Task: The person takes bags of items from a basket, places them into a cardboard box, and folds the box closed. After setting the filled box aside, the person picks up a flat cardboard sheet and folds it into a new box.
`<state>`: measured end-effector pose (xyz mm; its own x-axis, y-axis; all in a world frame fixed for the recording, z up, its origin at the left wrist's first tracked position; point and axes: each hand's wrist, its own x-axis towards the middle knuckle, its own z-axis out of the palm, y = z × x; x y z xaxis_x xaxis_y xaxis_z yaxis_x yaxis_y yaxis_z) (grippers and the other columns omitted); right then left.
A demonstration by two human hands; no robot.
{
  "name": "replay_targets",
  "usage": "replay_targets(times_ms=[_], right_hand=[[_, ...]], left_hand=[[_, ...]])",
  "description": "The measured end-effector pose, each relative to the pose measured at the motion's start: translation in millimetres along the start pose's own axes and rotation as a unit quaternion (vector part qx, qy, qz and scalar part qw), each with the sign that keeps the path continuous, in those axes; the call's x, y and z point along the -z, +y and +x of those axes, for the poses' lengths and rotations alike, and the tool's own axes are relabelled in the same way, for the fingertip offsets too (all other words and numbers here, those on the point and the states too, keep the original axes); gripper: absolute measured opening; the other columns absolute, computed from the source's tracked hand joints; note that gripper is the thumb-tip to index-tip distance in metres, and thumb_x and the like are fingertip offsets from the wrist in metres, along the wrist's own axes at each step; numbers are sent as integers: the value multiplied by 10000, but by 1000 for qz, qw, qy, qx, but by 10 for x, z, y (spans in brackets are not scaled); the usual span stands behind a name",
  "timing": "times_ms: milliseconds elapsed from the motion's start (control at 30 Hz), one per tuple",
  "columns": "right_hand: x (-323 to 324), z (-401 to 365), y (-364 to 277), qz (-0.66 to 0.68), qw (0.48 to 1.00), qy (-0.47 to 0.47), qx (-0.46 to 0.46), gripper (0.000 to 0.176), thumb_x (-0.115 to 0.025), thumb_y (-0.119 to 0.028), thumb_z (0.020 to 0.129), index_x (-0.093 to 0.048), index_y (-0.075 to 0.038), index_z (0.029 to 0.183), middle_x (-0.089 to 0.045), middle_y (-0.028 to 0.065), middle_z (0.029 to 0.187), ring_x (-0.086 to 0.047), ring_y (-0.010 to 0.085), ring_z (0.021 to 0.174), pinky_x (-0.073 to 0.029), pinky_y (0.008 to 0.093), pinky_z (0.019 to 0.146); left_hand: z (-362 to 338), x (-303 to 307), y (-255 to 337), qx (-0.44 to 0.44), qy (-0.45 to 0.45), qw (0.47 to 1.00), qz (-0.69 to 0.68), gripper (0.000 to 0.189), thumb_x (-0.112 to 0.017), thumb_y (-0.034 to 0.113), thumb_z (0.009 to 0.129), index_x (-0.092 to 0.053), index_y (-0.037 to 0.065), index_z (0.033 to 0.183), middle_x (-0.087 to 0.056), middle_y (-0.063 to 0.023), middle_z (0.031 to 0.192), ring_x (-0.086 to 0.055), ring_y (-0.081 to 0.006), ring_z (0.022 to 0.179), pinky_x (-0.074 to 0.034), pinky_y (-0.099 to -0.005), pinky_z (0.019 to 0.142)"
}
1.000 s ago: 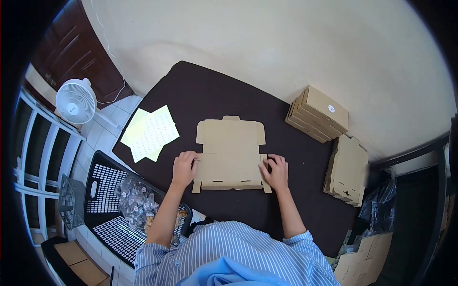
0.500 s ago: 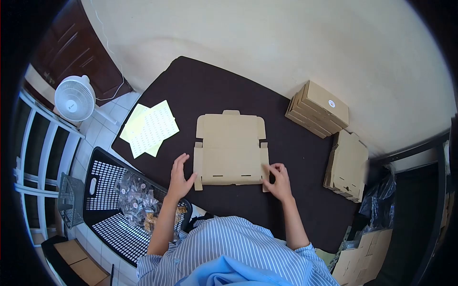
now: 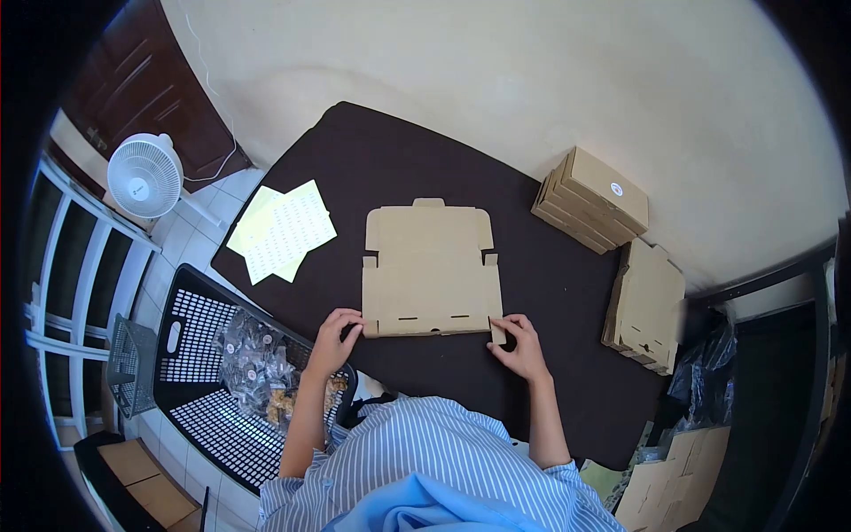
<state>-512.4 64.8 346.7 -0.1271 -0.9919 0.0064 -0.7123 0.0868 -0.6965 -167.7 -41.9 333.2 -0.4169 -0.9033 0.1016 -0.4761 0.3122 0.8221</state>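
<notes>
A flat, partly folded cardboard mailer box (image 3: 432, 270) lies on the dark tabletop in front of me, with tabs and slots along its edges. My left hand (image 3: 334, 344) is at its near left corner, thumb and fingers closed at the edge of the side panel. At the near right corner my right hand (image 3: 521, 348) pinches a small corner flap (image 3: 498, 332) between thumb and fingers. Both side panels stand up from the base. Their outer faces are hidden from above.
Printed sticker sheets (image 3: 288, 232) lie at the left. At the back right are stacked closed boxes (image 3: 594, 199), and nearer, a pile of flat cardboard (image 3: 650, 306). A black basket (image 3: 199, 403) with small plastic packets stands at the left, near a white fan (image 3: 144, 176).
Both hands have closed in on the near corners of the box. The side panels have been folded upward, and the left corner flap no longer sticks out. The view has shifted slightly.
</notes>
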Motion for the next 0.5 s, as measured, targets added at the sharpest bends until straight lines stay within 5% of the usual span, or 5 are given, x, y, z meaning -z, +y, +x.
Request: replay_targets(times_ms=[233,367,500], right_hand=[[-105,127,94,155,982,97,-57,243,-610,-200,847,-647,-17,1003,-637,101,830,-608,182,740,-468,289,671],[-170,213,111,144,981,102,-86,217,-588,-173,859,-648,-15,995,-622,97,807,-599,190,724,-464,293,663],[-232,252,151,94,984,152,3,175,-574,-85,849,-653,-23,992,-593,94,764,-582,211,688,-464,290,666]], left_hand=[[90,-11,181,-4,16,1000,8,137,-606,-38,742,-613,22,865,-564,-110,952,-577,-281,914,-464,-349,813],[104,-28,75,-62,1,998,15,125,-610,-27,755,-618,18,871,-577,-106,911,-577,-278,905,-463,-350,809],[139,-101,28,-44,16,999,2,111,-637,13,768,-623,12,878,-595,-94,856,-589,-236,835,-468,-313,736]])
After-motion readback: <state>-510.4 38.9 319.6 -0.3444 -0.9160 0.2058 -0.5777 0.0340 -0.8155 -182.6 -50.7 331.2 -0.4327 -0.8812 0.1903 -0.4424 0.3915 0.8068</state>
